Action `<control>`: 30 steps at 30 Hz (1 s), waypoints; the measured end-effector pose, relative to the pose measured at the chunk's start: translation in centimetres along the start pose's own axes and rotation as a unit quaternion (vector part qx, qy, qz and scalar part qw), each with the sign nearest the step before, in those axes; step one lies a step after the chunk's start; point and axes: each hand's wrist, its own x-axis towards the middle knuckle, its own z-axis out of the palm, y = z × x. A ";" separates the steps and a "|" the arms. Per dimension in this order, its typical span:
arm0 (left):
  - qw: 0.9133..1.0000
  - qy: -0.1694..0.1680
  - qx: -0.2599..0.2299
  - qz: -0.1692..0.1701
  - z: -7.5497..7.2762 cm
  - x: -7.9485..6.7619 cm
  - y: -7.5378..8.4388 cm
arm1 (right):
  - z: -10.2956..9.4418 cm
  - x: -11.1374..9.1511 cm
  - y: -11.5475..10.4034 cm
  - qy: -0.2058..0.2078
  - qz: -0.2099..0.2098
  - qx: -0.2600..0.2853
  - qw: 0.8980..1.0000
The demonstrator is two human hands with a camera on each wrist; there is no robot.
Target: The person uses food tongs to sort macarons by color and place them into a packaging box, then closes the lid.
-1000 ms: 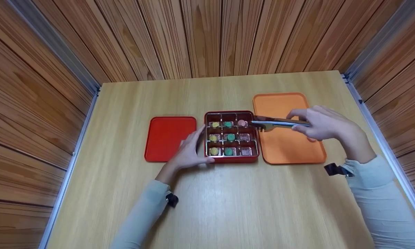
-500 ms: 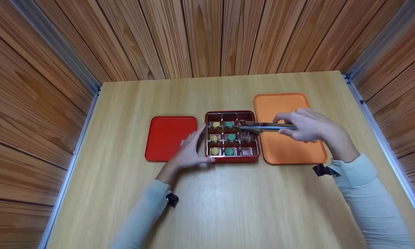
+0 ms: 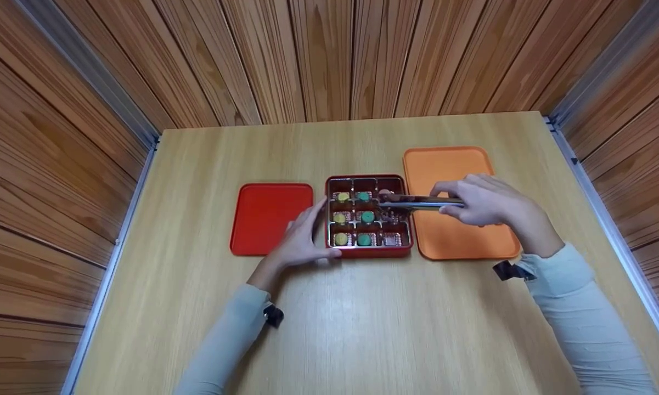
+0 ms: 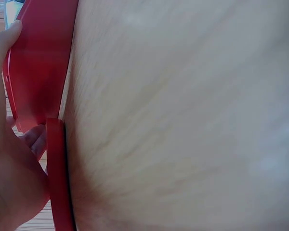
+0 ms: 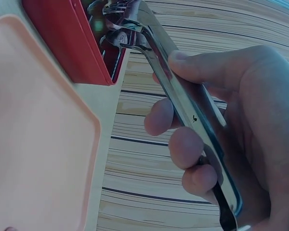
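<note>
A red box (image 3: pixel 367 253) with a clear divided insert stands mid-table. Small round yellow pieces (image 3: pixel 341 239) fill its left column and green ones (image 3: pixel 364 240) the middle column. A pink piece (image 3: pixel 384 192) shows in the back right compartment, partly covered by metal tongs (image 3: pixel 425 202). My right hand (image 3: pixel 480 200) grips the tongs from the right, thumb on one arm and fingers on the other. Their tips overlap the middle right compartment; I cannot tell whether they hold anything. My left hand (image 3: pixel 302 244) rests along the box's left side, fingers extended, thumb at its front corner.
An orange tray (image 3: pixel 466 244) lies right of the box, partly under my right hand. At its edge in the right wrist view is a small pink thing (image 5: pixel 10 229). A flat red lid-like tray (image 3: pixel 269 216) lies left. Wood-panelled walls (image 3: pixel 329 60) enclose the table.
My right hand has moved left with the tongs, bringing their tips from the box's right edge over its right column. The left hand and the box have stayed put.
</note>
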 end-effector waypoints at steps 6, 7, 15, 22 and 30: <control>1.000 0.002 0.001 0.004 0.0 0.1 -0.1 | 0.0 0.0 0.1 -0.004 0.000 0.003 1.000; 1.000 0.003 0.001 0.004 0.0 0.1 -0.1 | 0.1 0.0 0.1 -0.005 0.000 0.002 1.000; 1.000 0.003 -0.011 0.005 0.0 -0.1 0.0 | 0.3 0.0 0.3 0.013 -0.002 -0.002 1.000; 1.000 0.007 -0.017 0.012 0.1 -0.2 -0.1 | 0.5 -0.1 0.4 0.020 -0.002 -0.003 1.000; 1.000 0.008 -0.014 0.012 0.1 -0.2 -0.1 | 0.3 -0.5 1.0 0.024 -0.003 0.013 1.000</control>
